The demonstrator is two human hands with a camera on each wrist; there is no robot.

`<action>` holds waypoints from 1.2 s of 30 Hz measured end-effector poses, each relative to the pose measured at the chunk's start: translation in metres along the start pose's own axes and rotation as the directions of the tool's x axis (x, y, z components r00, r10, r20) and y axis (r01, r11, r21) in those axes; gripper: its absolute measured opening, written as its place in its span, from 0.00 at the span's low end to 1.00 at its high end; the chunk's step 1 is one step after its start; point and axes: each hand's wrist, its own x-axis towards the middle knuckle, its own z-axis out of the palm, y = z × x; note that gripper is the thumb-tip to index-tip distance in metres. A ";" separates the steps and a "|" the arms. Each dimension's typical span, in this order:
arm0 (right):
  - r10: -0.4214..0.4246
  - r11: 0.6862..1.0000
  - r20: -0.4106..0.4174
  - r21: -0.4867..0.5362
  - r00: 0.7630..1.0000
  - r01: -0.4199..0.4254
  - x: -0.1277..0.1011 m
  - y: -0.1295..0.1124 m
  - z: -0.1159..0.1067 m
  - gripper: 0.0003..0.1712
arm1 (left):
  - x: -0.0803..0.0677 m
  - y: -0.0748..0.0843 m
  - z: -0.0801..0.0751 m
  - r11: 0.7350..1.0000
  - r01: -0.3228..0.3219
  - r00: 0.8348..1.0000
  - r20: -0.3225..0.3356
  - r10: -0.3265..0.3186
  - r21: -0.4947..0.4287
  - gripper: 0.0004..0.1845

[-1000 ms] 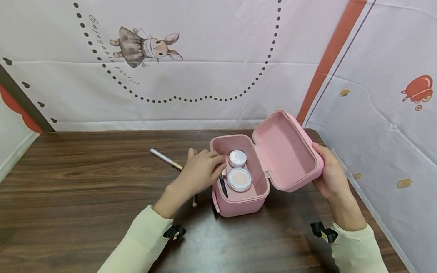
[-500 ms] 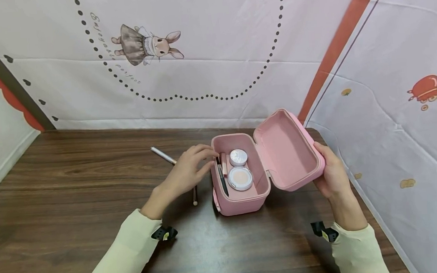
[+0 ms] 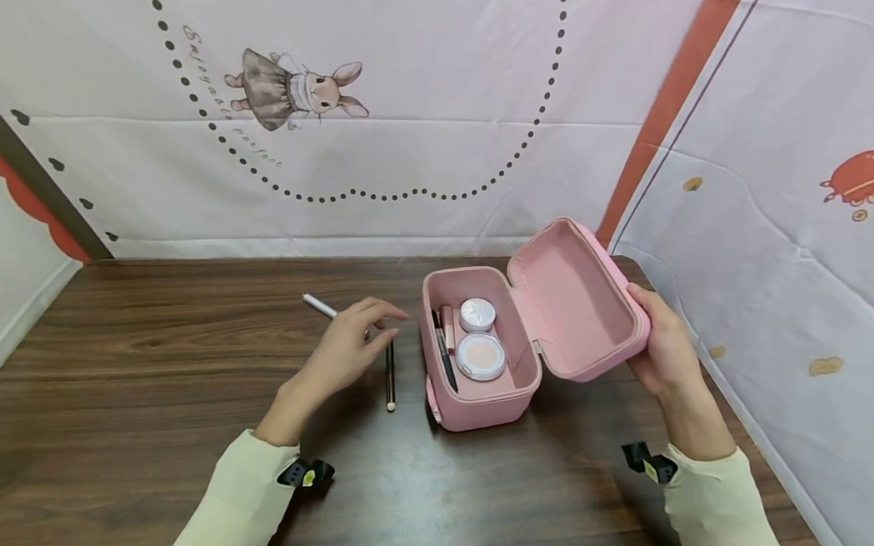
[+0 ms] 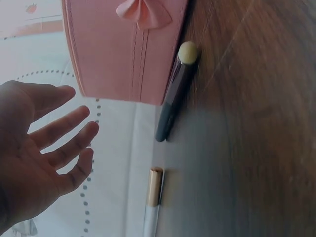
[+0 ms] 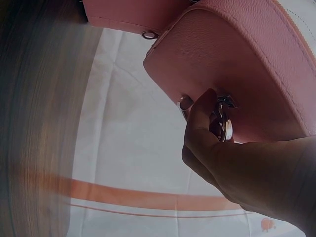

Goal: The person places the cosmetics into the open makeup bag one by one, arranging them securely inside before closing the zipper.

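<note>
**Left hand out of the case**

Your left hand [image 3: 347,345] has withdrawn from the pink case [image 3: 483,404], fingers loose and empty, now hovering over the dark pencil [image 3: 389,374] left of it. Your right hand [image 3: 663,347] still grips the lid [image 3: 577,298] open.

The right hand [image 5: 247,168] holds the pink lid [image 5: 237,64] from below. Its fingers [image 5: 202,113] curl up against the lid's outer side, next to a small shiny metal clasp [image 5: 223,118]. The lid is tilted. Above it, a bit of the pink case [image 5: 128,12] shows, with a little metal ring [image 5: 147,34] at its edge. The brown table [image 5: 34,123] is blurry on the left.
</note>
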 end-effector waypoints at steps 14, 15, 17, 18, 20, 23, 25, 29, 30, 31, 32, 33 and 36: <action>-0.008 1.000 0.009 -0.011 1.000 0.008 -0.001 -0.001 0.000 0.17 | -0.007 -0.027 -0.017 0.987 0.146 0.989 0.012 -0.147 0.066 0.13; -0.005 1.000 0.010 -0.005 1.000 0.005 -0.001 -0.001 0.000 0.17 | -0.008 -0.029 -0.018 0.984 0.163 0.986 0.015 -0.165 0.073 0.13; 0.001 1.000 -0.001 -0.007 1.000 -0.001 -0.001 -0.001 0.000 0.16 | -0.010 -0.034 -0.019 0.978 0.189 0.981 0.023 -0.192 0.086 0.13; 0.004 1.000 -0.007 -0.006 1.000 -0.004 -0.001 -0.001 0.000 0.16 | -0.011 -0.036 -0.019 0.976 0.199 0.979 0.025 -0.202 0.087 0.13; 0.011 1.000 -0.015 0.000 1.000 -0.011 -0.001 -0.001 0.000 0.16 | -0.012 -0.040 -0.019 0.972 0.217 0.975 0.024 -0.220 0.095 0.13; 0.015 1.000 -0.017 0.000 1.000 -0.015 -0.001 -0.001 0.000 0.16 | -0.013 -0.044 -0.018 0.961 0.245 0.968 0.017 -0.250 0.131 0.13; 0.012 1.000 -0.011 -0.010 1.000 -0.012 0.000 -0.001 0.000 0.16 | -0.015 -0.046 -0.018 0.945 0.271 0.960 0.017 -0.278 0.181 0.14; 0.002 0.999 0.004 -0.043 1.000 -0.002 0.000 -0.001 -0.001 0.18 | -0.019 -0.049 -0.018 0.907 0.303 0.938 0.079 -0.338 0.293 0.19; -0.001 0.999 0.004 -0.054 1.000 0.002 0.000 -0.001 -0.001 0.18 | -0.020 -0.050 -0.018 0.902 0.301 0.933 0.102 -0.346 0.311 0.20; -0.003 0.998 0.006 -0.057 1.000 0.003 0.000 -0.001 -0.001 0.18 | -0.021 -0.050 -0.018 0.899 0.296 0.928 0.125 -0.350 0.323 0.21; -0.004 0.998 0.008 -0.059 1.000 0.005 0.000 -0.001 -0.001 0.18 | -0.022 -0.050 -0.018 0.899 0.292 0.925 0.144 -0.353 0.327 0.22; -0.005 0.998 0.010 -0.057 1.000 0.005 0.000 -0.001 -0.001 0.18 | -0.023 -0.051 -0.018 0.899 0.289 0.922 0.158 -0.354 0.328 0.23; -0.005 0.998 0.001 -0.064 1.000 0.006 0.000 -0.001 -0.001 0.19 | -0.023 -0.051 -0.018 0.903 0.280 0.921 0.175 -0.349 0.327 0.22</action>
